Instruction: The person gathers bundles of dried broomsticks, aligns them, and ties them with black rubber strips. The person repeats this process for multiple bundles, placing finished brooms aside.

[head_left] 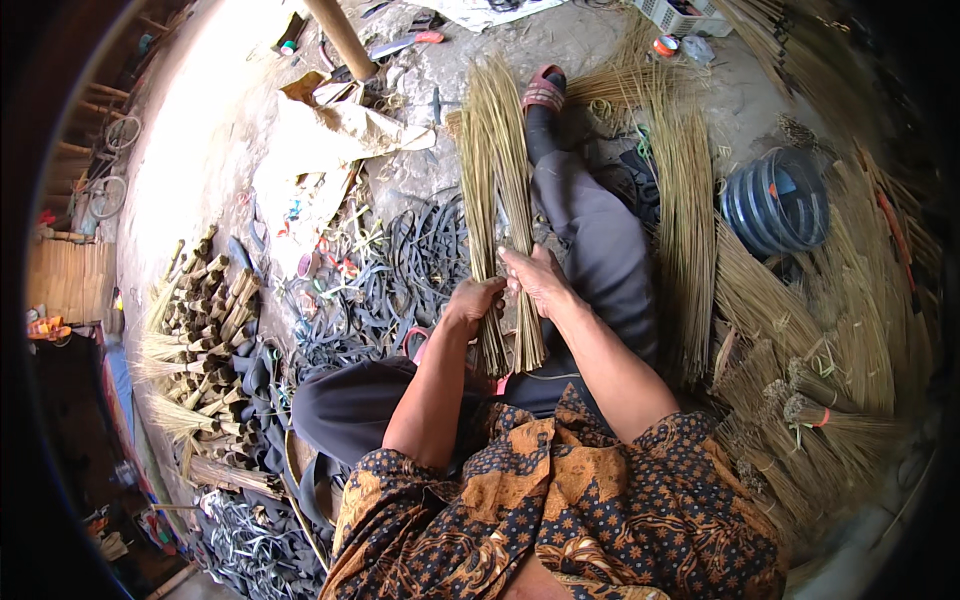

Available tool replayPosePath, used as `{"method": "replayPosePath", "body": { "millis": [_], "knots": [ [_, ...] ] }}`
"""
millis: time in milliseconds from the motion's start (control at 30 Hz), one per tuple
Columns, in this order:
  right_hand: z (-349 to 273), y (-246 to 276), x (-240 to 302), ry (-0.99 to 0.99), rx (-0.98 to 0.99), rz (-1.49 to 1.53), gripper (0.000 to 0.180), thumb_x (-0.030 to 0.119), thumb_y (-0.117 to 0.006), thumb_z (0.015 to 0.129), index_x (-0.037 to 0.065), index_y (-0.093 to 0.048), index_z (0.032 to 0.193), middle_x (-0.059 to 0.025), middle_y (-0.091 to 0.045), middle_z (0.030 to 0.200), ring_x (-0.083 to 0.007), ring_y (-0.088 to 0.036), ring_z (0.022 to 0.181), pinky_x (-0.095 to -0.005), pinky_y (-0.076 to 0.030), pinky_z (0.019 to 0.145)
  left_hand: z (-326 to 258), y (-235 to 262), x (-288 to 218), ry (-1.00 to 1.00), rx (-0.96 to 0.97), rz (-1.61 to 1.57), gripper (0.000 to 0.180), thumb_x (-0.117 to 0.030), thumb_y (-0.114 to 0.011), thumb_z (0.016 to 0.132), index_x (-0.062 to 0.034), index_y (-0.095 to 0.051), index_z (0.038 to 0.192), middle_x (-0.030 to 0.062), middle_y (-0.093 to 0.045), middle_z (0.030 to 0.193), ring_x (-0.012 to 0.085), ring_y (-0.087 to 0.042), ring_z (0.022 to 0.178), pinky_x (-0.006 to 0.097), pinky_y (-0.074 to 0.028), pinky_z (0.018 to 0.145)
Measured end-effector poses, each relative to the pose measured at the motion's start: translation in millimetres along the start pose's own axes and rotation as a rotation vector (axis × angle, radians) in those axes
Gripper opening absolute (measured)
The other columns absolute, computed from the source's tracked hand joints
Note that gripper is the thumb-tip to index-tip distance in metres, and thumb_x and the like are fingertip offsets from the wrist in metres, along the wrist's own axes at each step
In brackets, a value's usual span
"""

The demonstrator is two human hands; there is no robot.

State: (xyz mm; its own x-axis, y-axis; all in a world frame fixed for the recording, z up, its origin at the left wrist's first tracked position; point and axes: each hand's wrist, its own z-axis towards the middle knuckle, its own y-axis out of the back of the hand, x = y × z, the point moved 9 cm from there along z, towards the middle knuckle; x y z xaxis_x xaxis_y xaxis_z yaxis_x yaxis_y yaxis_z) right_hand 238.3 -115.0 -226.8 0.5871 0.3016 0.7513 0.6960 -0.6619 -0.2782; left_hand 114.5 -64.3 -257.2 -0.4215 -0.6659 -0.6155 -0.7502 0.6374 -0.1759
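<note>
Two long bundles of thin dry straw stalks stand side by side before me, their cut ends toward my lap. My left hand (474,302) is closed around the lower part of the left straw bundle (480,190). Around the right straw bundle (514,190), at about the same height, my right hand (537,278) is closed, its thumb pointing up and to the left. The two hands nearly touch, and the bundles lean slightly apart below them. Hidden fingers keep me from seeing whether a tie is also held. A longer heap of loose stalks (688,240) lies right of my outstretched leg.
Black rubber-like strips (425,245) lie tangled left of the bundles. Short tied straw bundles (205,350) are stacked at far left. On the right are a ribbed blue plastic jug (770,205) and more straw sheaves (850,300). A wooden post (340,38) rises at the back.
</note>
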Motion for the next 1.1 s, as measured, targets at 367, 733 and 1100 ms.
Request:
{"method": "replayPosePath", "body": {
  "millis": [367, 733, 1100],
  "knots": [
    [-107.6, 176.8, 208.2, 0.505, -0.216, -0.322, 0.02, 0.027, -0.065, 0.103, 0.007, -0.062, 0.101, 0.0032, -0.056, 0.07, -0.0086, -0.051, 0.054, -0.028, -0.042, 0.047, -14.6, 60.8, -61.1, -0.265, -0.161, -0.22, 0.017, -0.018, -0.071, 0.098, -0.0084, -0.06, 0.089, -0.0004, -0.053, 0.067, 0.0135, -0.052, 0.053, 0.03, -0.046, 0.048],
    [-160.6, 387.6, 28.6, -0.385, -0.844, -1.101, 0.083, 0.052, -0.067, 0.097, -0.005, -0.043, 0.152, -0.033, -0.051, 0.149, -0.0441, -0.048, 0.141, -0.0502, -0.036, 0.12, -88.4, 46.8, -150.9, -0.552, -0.092, -0.278, 0.02, -0.018, -0.069, 0.1, -0.0053, -0.062, 0.086, 0.0009, -0.053, 0.066, 0.0124, -0.053, 0.052, 0.029, -0.046, 0.048],
    [-120.6, 20.1, 245.6, 0.756, 0.155, -0.181, 0.077, 0.039, -0.073, 0.099, -0.001, -0.038, 0.155, -0.0255, -0.057, 0.144, -0.0313, -0.06, 0.131, -0.0423, -0.05, 0.106, -121.8, -69.1, -132.3, -0.453, 0.462, 0.137, 0.021, -0.01, -0.078, 0.09, -0.0048, -0.064, 0.104, 0.0006, -0.063, 0.076, 0.0102, -0.061, 0.059, 0.026, -0.051, 0.054]
  ]
}}
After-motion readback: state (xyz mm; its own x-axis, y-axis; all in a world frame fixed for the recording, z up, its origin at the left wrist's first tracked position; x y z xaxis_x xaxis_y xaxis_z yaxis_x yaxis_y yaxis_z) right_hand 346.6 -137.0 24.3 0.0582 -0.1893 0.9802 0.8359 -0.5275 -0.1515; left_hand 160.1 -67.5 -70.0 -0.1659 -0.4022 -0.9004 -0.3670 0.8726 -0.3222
